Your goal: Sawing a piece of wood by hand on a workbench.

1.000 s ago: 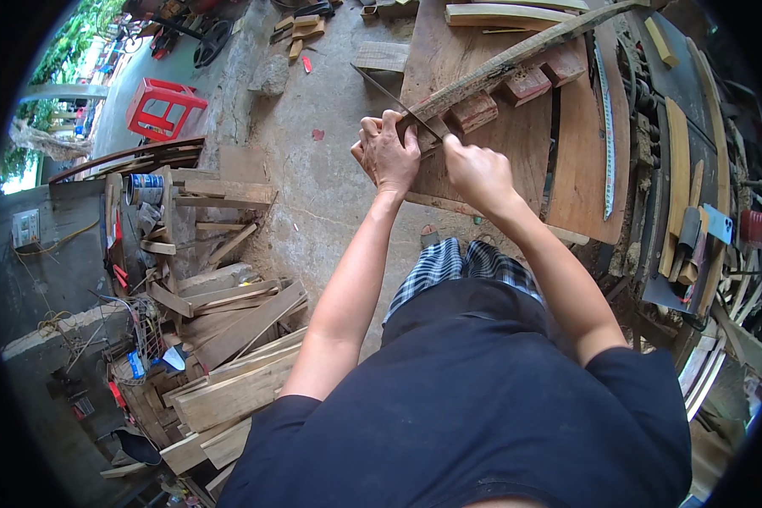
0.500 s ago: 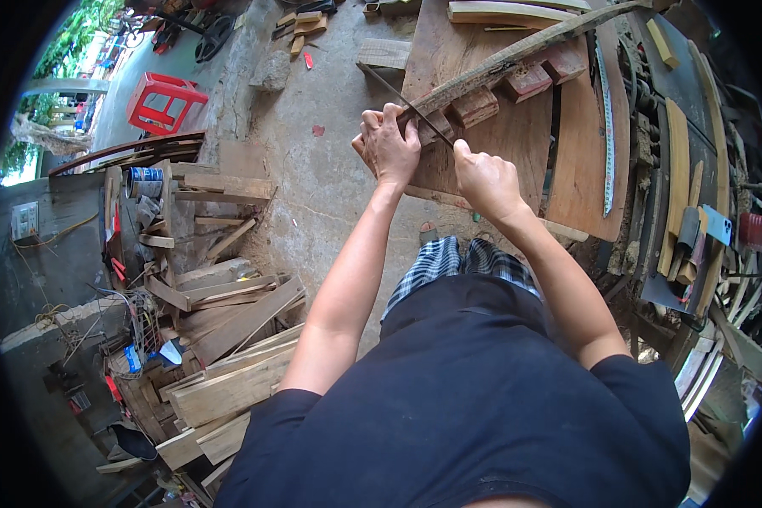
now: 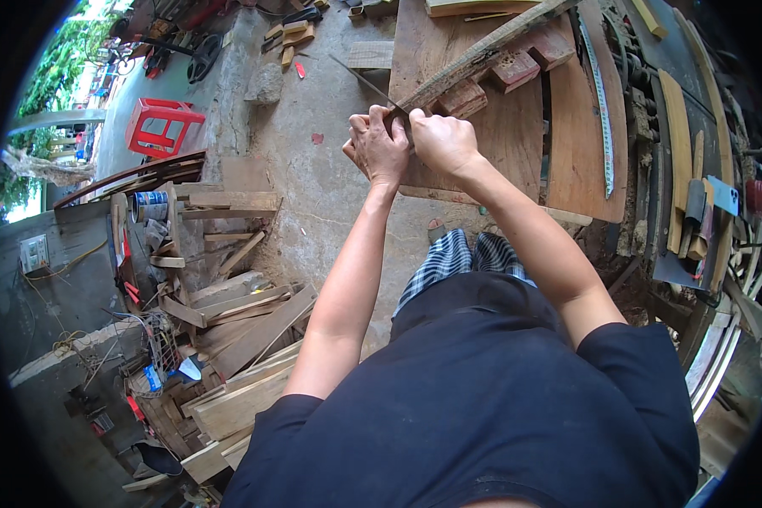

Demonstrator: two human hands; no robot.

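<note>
Open grey concrete floor (image 3: pixel 339 93) edges a brown wooden board (image 3: pixel 516 144) bearing reddish wooden blocks (image 3: pixel 516 70). Right hand (image 3: pixel 444 142) grips a thin dark blade (image 3: pixel 365 81); left hand (image 3: pixel 378 148) curls, grip hidden.

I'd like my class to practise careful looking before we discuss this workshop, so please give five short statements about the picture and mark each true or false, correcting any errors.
1. The right hand grips a thin dark blade. True.
2. A red stool is left of both hands. True.
3. The left hand touches that stool. False: it is at the near end of the long wooden beam.
4. The person's shirt is dark. True.
5. The pale measuring strip lies left of the beam. False: it lies right.
</note>
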